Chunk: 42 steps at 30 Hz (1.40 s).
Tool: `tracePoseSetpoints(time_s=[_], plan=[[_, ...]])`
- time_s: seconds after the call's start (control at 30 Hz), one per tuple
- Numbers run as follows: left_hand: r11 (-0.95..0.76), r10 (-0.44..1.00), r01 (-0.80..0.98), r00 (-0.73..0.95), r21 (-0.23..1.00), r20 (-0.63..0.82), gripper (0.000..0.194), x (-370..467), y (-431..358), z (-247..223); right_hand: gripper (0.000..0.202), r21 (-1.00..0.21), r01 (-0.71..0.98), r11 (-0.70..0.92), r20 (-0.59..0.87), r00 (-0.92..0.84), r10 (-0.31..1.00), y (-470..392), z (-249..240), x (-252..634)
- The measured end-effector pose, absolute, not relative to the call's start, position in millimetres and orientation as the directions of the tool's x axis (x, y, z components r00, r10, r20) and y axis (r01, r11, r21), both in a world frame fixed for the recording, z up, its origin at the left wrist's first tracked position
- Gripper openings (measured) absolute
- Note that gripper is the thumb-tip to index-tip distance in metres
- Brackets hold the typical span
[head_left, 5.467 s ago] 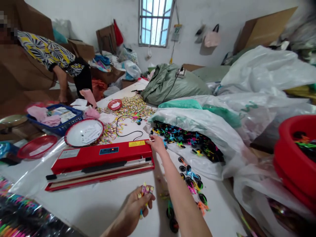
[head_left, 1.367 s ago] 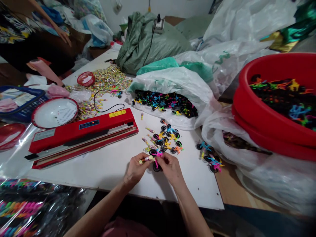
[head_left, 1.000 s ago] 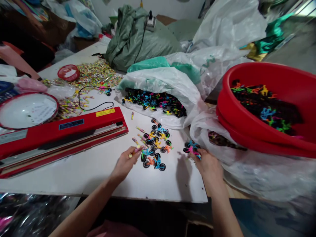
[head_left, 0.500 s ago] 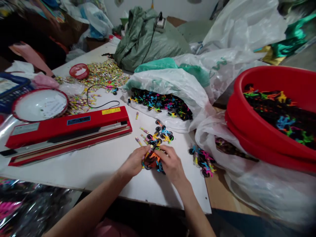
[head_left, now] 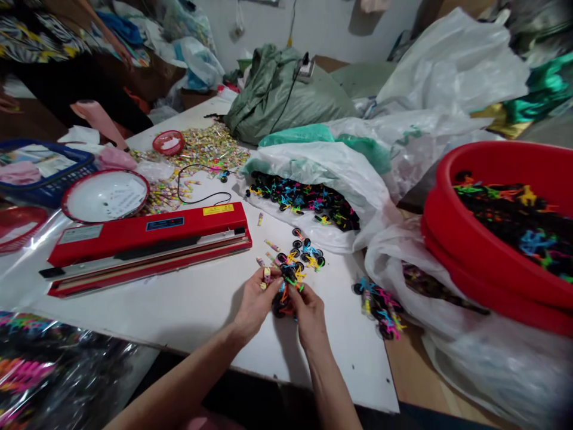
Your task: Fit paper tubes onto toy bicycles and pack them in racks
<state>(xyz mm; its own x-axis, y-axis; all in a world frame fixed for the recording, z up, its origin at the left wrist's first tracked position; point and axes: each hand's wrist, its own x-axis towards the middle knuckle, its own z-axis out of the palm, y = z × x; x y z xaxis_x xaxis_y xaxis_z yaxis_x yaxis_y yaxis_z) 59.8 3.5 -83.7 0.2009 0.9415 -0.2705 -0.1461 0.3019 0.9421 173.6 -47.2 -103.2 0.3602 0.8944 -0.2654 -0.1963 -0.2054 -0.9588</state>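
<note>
My left hand is closed around a small printed tube, its thumb against a cluster of toy bicycles. My right hand pinches a toy bicycle in the same cluster from the other side; the fingers partly hide it. Just beyond the hands, more small toy bicycles with black wheels and bright frames lie on the white table. Several loose printed tubes are scattered beside them. To the right, another little pile of bicycles and tubes sits near the table's edge.
A red heat sealer lies at left, with an enamel basin and a blue basket behind. A tube heap spreads farther back. An open white bag holds bicycles; a red tub stands right. A person is at far left.
The view has shifted, so the table's things appear lower and farther right. Both hands stay together at the bicycle cluster; the tube in my left hand now stands more upright.
</note>
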Motion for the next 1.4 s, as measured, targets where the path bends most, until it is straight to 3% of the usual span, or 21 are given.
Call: tracePoseSetpoints(time_s=[0.1,0.2,0.4,0.53,0.6,0.73,0.8,0.9,0.97,1.03,1.1,1.13,1.17,1.23,1.33,1.4], plan=[[0.323,0.892,-0.077,0.358,0.943,-0.277,0.034,45,5,-79,0.025,-0.993,0.051,-0.107,-0.071,0.472,0.879,-43,-83,184],[0.336,0.848,-0.035,0.446,0.941,-0.287,0.036,29,5,-81,0.022,-0.968,0.237,-0.087,-0.005,0.326,0.945,-39,-75,187],[0.373,0.826,-0.03,0.467,0.927,-0.317,0.038,17,-1,-94,0.03,-0.965,-0.095,-0.243,-0.259,0.225,0.939,-39,-86,177],[0.343,0.798,-0.028,0.536,0.939,-0.275,0.032,15,-2,-96,0.032,-0.949,-0.148,-0.28,-0.297,0.106,0.949,-45,-86,176],[0.293,0.802,0.027,0.537,0.956,-0.261,0.029,15,-6,-98,0.031,-0.962,-0.075,-0.264,-0.272,0.144,0.951,-51,-90,170],[0.264,0.886,0.118,0.362,0.957,-0.289,0.024,24,-22,-104,0.026,-0.913,0.321,-0.251,-0.118,0.382,0.917,-59,-100,149],[0.305,0.889,0.12,0.32,0.945,-0.328,0.024,32,-28,-102,0.027,-0.901,0.347,-0.26,-0.111,0.395,0.912,-61,-101,150],[0.361,0.828,0.114,0.416,0.926,-0.375,0.027,36,-20,-93,0.032,-0.925,0.291,-0.243,-0.159,0.286,0.945,-67,-93,192],[0.391,0.821,0.093,0.416,0.916,-0.392,0.034,30,-4,-89,0.032,-0.859,0.426,-0.286,-0.162,0.303,0.939,-71,-84,239],[0.441,0.855,-0.003,0.305,0.898,-0.419,0.041,19,16,-87,0.027,-0.611,0.676,-0.412,-0.113,0.44,0.891,-69,-75,281],[0.487,0.866,-0.13,0.203,0.864,-0.458,0.054,9,32,-90,0.022,-0.342,0.802,-0.49,0.034,0.532,0.846,-52,-71,295],[0.501,0.861,-0.166,0.192,0.849,-0.471,0.064,7,38,-92,0.021,-0.283,0.836,-0.469,0.099,0.512,0.853,-38,-72,288],[0.506,0.856,-0.159,0.209,0.848,-0.472,0.072,7,41,-95,0.022,-0.285,0.874,-0.394,0.142,0.445,0.884,-20,-75,274],[0.455,0.863,0.016,0.237,0.89,-0.446,0.074,13,45,-102,0.027,-0.372,0.917,-0.145,0.137,0.209,0.968,22,-83,234],[0.297,0.918,0.343,0.152,0.891,-0.365,0.045,30,51,-115,0.028,-0.394,0.919,-0.026,0.061,0.055,0.997,79,-96,186],[0.254,0.947,0.418,0.073,0.872,-0.311,0.03,41,59,-123,0.029,-0.392,0.92,-0.016,0.019,0.026,0.999,101,-104,178]])
